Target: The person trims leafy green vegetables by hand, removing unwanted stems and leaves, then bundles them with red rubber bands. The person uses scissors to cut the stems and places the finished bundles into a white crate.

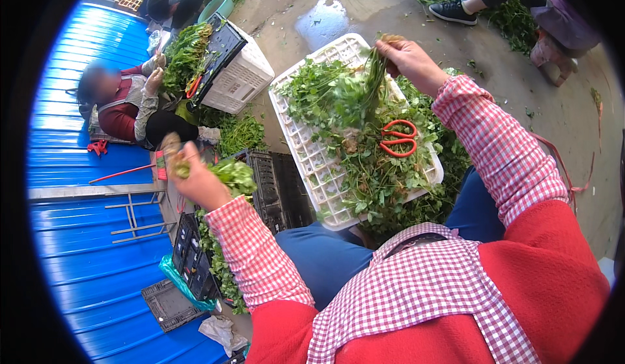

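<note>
My right hand (412, 64) grips a bunch of leafy green herb stems (375, 78) near their cut ends, so the leaves hang down over a white plastic crate (317, 178). Off to the left, my left hand (202, 181) is closed around another bunch of leafy greens (233, 174), slightly blurred, with pale ends sticking out past the fingers. Heaps of loose greens (312, 91) lie on the crate's gridded surface. Red-handled scissors (398, 138) rest on the greens below my right hand, their blades hidden among the leaves.
Black plastic crates (266, 188) stand left of my knees. At upper left, a co-worker (127, 105) sits by a stacked white crate (234, 78) bearing greens and orange-handled scissors (194, 87). Another person's shoe (454, 12) is at upper right. A puddle (322, 22) wets the floor.
</note>
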A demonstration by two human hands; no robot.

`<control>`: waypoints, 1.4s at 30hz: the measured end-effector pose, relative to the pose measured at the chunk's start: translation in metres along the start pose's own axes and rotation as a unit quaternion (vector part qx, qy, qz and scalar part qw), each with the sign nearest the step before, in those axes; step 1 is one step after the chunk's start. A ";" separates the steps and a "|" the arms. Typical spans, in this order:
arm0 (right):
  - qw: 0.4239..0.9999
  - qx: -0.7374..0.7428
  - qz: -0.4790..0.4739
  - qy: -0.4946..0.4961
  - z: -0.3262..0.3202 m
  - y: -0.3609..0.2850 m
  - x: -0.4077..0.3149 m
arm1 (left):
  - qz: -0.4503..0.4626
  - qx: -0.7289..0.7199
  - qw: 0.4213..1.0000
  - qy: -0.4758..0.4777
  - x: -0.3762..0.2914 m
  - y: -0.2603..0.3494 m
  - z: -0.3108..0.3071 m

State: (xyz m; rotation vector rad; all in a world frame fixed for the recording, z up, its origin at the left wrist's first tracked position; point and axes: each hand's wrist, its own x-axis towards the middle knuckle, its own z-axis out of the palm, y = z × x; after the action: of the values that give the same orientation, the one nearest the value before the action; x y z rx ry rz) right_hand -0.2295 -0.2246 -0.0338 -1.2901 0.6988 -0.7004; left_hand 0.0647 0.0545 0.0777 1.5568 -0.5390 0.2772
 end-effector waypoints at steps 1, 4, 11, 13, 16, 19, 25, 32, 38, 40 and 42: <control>0.999 -0.022 -0.014 -0.030 0.006 -0.003 -0.005 | 0.011 0.037 0.997 -0.062 -0.013 0.010 0.008; 0.993 -0.061 -0.025 -0.101 0.018 -0.003 -0.012 | 0.117 0.048 0.903 -0.410 -0.060 0.030 0.041; 0.974 -0.053 0.007 -0.222 0.050 -0.021 -0.040 | -0.090 -0.033 0.843 -0.530 -0.123 0.011 0.082; 0.973 -0.058 0.004 -0.223 0.048 -0.020 -0.040 | -0.110 -0.047 0.834 -0.538 -0.125 0.010 0.090; 0.973 -0.032 0.001 -0.227 0.049 -0.022 -0.042 | -0.262 -0.066 0.795 -0.543 -0.117 0.002 0.090; 0.978 -0.026 0.014 -0.208 0.048 -0.022 -0.040 | -0.343 -0.129 0.770 -0.523 -0.118 -0.004 0.093; 0.987 -0.023 0.039 -0.155 0.048 -0.017 -0.036 | -0.447 -0.191 0.727 -0.486 -0.118 -0.011 0.096; 0.998 -0.030 0.048 -0.013 0.047 -0.025 -0.043 | -0.453 -0.177 0.736 -0.471 -0.115 -0.010 0.097; 0.960 -0.222 -0.135 -0.106 0.056 -0.021 -0.046 | -0.352 -0.113 0.784 -0.498 -0.119 -0.014 0.097; 0.953 -0.254 -0.128 -0.099 0.056 -0.017 -0.045 | -0.337 -0.085 0.791 -0.504 -0.123 -0.007 0.099; 0.958 -0.240 -0.078 -0.136 0.052 -0.019 -0.042 | -0.321 -0.062 0.794 -0.513 -0.124 -0.005 0.100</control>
State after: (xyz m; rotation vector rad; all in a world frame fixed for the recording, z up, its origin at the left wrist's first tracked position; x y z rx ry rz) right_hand -0.2153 -0.1628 -0.0047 -1.8653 0.5608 -0.4774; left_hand -0.0542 -0.0240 0.0057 1.5700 -0.7759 -1.1825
